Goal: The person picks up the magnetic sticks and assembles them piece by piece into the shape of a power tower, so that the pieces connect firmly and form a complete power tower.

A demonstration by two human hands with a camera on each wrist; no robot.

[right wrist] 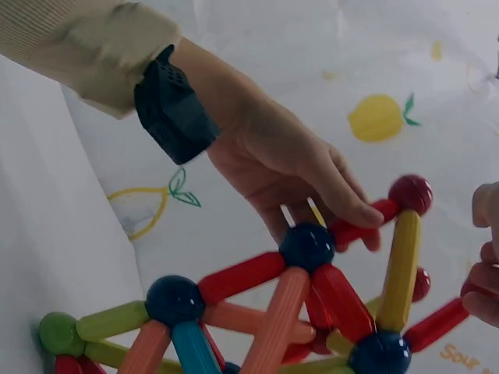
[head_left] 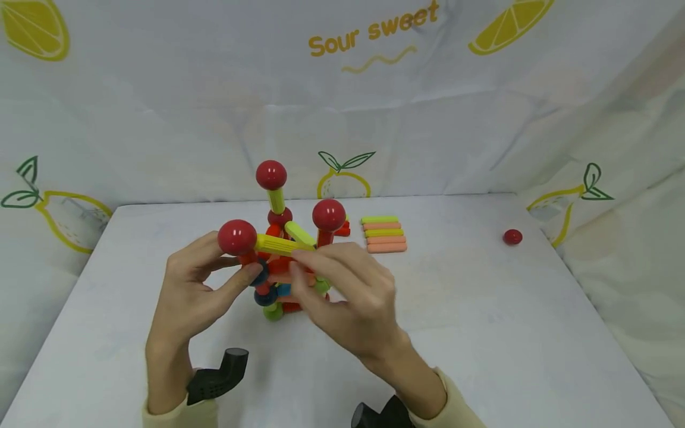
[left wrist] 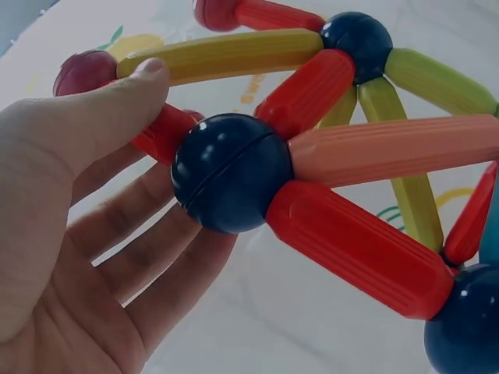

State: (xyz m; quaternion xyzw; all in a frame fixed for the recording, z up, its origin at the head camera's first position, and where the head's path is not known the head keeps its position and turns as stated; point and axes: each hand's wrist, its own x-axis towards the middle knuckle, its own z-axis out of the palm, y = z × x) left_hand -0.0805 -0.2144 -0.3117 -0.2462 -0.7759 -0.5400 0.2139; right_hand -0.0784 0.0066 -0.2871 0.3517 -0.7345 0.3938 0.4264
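A magnetic ball-and-rod structure (head_left: pixel 278 267) stands on the table, built from coloured rods and balls. My left hand (head_left: pixel 195 288) pinches a short red rod (left wrist: pixel 168 132) between a red ball (head_left: pixel 237 238) and a dark blue ball (left wrist: pixel 231 173). From that red ball a yellow rod (left wrist: pixel 234 56) runs across to another blue ball (left wrist: pixel 357 47). My right hand (head_left: pixel 350 291) is held in front of the structure, fingers loosely extended near the yellow rod's far end. No piece shows in its fingers, and contact is unclear. Another red ball (head_left: pixel 329 214) tops a red rod behind it.
Several loose rods (head_left: pixel 385 241), yellow-green and salmon, lie in a row behind the right hand. A single red ball (head_left: pixel 512 237) sits at the far right of the white table (head_left: pixel 481 333). A lemon-print cloth (head_left: pixel 214 107) hangs behind.
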